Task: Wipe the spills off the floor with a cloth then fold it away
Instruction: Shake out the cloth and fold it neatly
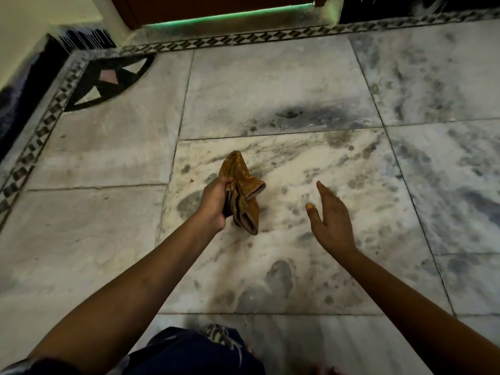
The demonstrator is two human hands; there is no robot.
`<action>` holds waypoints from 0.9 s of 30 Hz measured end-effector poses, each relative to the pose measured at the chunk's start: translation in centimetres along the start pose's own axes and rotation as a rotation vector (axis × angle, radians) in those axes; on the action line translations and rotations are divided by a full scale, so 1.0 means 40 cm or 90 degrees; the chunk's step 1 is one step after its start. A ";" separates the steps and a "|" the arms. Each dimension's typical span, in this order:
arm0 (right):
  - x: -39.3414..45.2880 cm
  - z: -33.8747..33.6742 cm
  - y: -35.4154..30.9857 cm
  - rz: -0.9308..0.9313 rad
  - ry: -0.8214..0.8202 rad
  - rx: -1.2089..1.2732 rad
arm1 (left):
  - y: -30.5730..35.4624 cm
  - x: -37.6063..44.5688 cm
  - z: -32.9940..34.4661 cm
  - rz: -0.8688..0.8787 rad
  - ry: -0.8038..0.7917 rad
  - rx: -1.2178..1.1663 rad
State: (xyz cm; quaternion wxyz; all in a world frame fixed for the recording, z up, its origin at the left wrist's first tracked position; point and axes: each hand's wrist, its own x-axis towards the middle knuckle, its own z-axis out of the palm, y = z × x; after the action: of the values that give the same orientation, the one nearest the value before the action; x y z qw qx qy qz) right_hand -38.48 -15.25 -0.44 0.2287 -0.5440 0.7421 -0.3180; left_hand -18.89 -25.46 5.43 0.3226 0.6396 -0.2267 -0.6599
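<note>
My left hand (pixel 215 200) grips the bunched brown cloth (pixel 243 193) above the marble floor (pixel 297 163), well short of its patterned border (pixel 243 37) and door (pixel 216 6), while my right hand (pixel 331 215) hovers beside it, fingers (pixel 323 188) straight.

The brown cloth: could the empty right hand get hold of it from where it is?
Probably yes. The right hand is open beside the cloth, which the left hand grips, with only bare floor between.

Bare marble floor (pixel 270 85) lies open ahead; a door (pixel 216 6) seemingly bounds the far edge.
</note>
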 end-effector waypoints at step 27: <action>0.291 -0.506 -0.784 -0.036 -0.051 0.036 | 0.776 -0.430 0.072 -0.062 0.122 -0.047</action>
State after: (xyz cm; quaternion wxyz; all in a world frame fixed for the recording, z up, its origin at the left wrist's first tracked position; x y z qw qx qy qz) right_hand -35.11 -28.28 36.26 0.2642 -0.5703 0.7074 -0.3234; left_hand -17.99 -34.85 39.76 0.3333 0.6976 -0.1391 -0.6188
